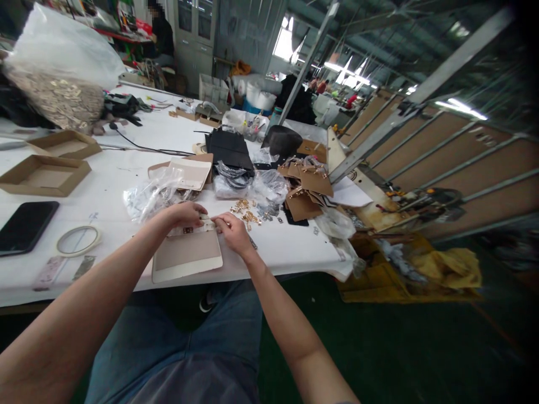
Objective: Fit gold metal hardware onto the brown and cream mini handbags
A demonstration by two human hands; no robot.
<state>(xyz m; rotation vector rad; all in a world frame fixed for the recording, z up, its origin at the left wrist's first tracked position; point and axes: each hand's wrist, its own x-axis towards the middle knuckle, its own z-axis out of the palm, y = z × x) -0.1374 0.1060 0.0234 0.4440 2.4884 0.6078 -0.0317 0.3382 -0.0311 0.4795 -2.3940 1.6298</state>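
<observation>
A flat beige panel point(187, 252) with a pale border lies at the table's front edge. At its far edge my left hand point(187, 215) is closed, with bent fingers gripping the whitish upper strip. My right hand point(233, 229) pinches at the right end of that strip, close to the left fingertips. Whatever sits between the right fingers is too small to make out. A small dark metal piece point(187, 230) shows on the panel below my left hand. Just beyond my right hand lie loose gold-coloured metal fittings point(248, 216), with silvery ones point(268, 212) beside them.
To the left are a black phone point(28, 227), a tape roll point(78, 240) and open cardboard trays point(44, 175). Plastic bags point(154, 193), black sheets point(229, 147) and brown card pieces point(309, 185) crowd the back. A metal post point(309, 62) rises beyond; a yellow bin point(379, 280) stands right.
</observation>
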